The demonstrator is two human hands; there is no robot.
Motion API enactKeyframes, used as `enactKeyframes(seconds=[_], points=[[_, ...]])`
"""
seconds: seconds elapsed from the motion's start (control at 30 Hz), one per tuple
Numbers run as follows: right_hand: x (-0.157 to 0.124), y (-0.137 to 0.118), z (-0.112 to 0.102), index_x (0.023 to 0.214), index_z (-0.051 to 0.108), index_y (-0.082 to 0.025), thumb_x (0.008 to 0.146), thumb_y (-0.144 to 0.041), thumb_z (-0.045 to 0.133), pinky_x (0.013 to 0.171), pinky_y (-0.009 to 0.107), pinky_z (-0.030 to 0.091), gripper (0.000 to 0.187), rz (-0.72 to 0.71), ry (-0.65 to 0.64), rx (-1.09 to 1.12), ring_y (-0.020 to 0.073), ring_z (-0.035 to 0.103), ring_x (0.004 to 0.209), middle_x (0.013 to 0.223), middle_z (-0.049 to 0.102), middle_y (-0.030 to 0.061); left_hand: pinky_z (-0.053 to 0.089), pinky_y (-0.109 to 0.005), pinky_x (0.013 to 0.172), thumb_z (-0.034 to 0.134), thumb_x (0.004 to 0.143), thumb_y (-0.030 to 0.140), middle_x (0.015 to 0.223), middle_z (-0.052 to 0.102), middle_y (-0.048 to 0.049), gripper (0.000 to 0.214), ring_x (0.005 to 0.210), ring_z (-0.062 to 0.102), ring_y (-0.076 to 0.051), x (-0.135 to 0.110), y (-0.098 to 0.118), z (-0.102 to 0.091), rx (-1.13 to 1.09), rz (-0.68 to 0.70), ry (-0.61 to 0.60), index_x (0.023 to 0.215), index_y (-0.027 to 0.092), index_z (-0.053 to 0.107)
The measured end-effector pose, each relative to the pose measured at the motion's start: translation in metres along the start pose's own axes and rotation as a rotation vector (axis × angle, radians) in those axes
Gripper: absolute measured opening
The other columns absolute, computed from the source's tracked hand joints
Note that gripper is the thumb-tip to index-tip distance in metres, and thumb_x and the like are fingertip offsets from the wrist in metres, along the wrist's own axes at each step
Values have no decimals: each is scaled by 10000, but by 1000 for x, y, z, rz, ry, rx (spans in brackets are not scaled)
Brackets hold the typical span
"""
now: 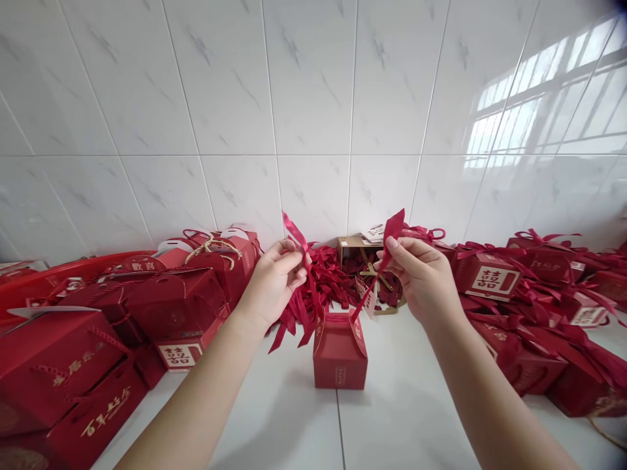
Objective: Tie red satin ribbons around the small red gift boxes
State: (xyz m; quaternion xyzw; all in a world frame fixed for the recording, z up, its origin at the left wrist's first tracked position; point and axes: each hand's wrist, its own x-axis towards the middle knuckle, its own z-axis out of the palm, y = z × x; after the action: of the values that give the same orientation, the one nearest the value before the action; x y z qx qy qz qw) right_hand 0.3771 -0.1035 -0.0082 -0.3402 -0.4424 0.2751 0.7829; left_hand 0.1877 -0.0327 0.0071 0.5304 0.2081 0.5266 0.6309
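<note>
A small red gift box [339, 356] stands upright on the white surface in front of me. A red ribbon [313, 287] runs up from its top on both sides. My left hand [274, 281] pinches the ribbon's left end, which sticks up above my fingers. My right hand [421, 277] pinches the right end [393, 228], raised level with the left. A small white tag [366, 295] hangs on the ribbon's right strand, just above the box.
A heap of loose red ribbons [328, 277] lies behind the box against the tiled wall. Beside it is a cardboard box [349, 247] of small red pieces. Larger red boxes [73, 365] crowd the left; several ribbon-tied red boxes [494, 277] fill the right.
</note>
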Motion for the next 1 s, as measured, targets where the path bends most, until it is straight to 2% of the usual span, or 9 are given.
enactKeyframes(seconds=[0.17, 0.3, 0.4, 0.47, 0.6, 0.73, 0.83, 0.9, 1.0], points=[[-1, 2, 5, 708, 656, -176, 687, -349, 742, 617, 250, 518, 195, 10, -8, -4, 113, 607, 601, 656, 634, -12, 315, -157, 475, 743, 672, 341, 649, 511, 44, 273, 514, 410, -28, -2, -1, 7, -11, 76, -72, 713, 155, 548], [-2, 1, 7, 716, 655, -178, 688, -355, 737, 629, 246, 504, 197, 6, -1, -41, 121, 613, 637, 675, 643, -7, 318, -172, 492, 786, 629, 300, 657, 507, 37, 252, 530, 393, -32, -2, -1, 7, 58, 92, -80, 719, 140, 613], [-2, 1, 7, 713, 654, -182, 685, -353, 739, 624, 242, 496, 193, 9, 1, -45, 119, 609, 632, 671, 647, -11, 316, -191, 486, 691, 733, 366, 683, 539, 2, 244, 541, 408, -46, -3, 1, 5, 122, 113, -82, 758, 124, 675], [-3, 0, 8, 708, 659, -180, 679, -345, 746, 613, 233, 493, 189, 14, 4, -30, 115, 607, 625, 667, 648, -12, 312, -198, 479, 615, 792, 410, 733, 576, -25, 296, 548, 416, -55, -4, 3, 3, 156, 115, -128, 817, 128, 701], [-5, -2, 11, 701, 671, -175, 681, -341, 747, 620, 237, 505, 184, 12, -17, -15, 123, 614, 630, 664, 655, 0, 316, -208, 484, 573, 821, 431, 835, 619, -47, 317, 569, 416, -66, -5, 10, -1, 264, 116, -201, 910, 164, 720], [-9, -5, 12, 717, 693, -179, 675, -337, 754, 641, 250, 515, 174, -9, -31, 2, 131, 624, 643, 659, 659, 5, 329, -214, 513, 652, 767, 411, 691, 578, 4, 294, 551, 379, -66, -6, 15, -2, 355, 183, -145, 954, 197, 726], [-12, -7, 13, 724, 702, -195, 673, -318, 758, 630, 235, 500, 144, -16, -25, 10, 117, 612, 645, 674, 664, -4, 340, -213, 524, 729, 696, 364, 585, 540, 32, 237, 535, 390, -63, -8, 17, 0, 335, 214, -91, 859, 192, 744], [-13, -9, 13, 709, 702, -206, 673, -312, 756, 610, 223, 483, 124, -16, -22, 15, 105, 594, 638, 687, 665, -11, 346, -213, 517, 749, 676, 345, 576, 567, 32, 205, 512, 403, -58, -11, 18, 2, 331, 207, -84, 806, 186, 745], [-15, -12, 13, 690, 702, -218, 673, -308, 756, 622, 218, 473, 106, -12, -21, 27, 97, 578, 654, 702, 662, -19, 391, -220, 550, 739, 688, 350, 619, 642, 16, 213, 525, 478, -70, -14, 18, 4, 335, 173, -104, 831, 191, 744]])
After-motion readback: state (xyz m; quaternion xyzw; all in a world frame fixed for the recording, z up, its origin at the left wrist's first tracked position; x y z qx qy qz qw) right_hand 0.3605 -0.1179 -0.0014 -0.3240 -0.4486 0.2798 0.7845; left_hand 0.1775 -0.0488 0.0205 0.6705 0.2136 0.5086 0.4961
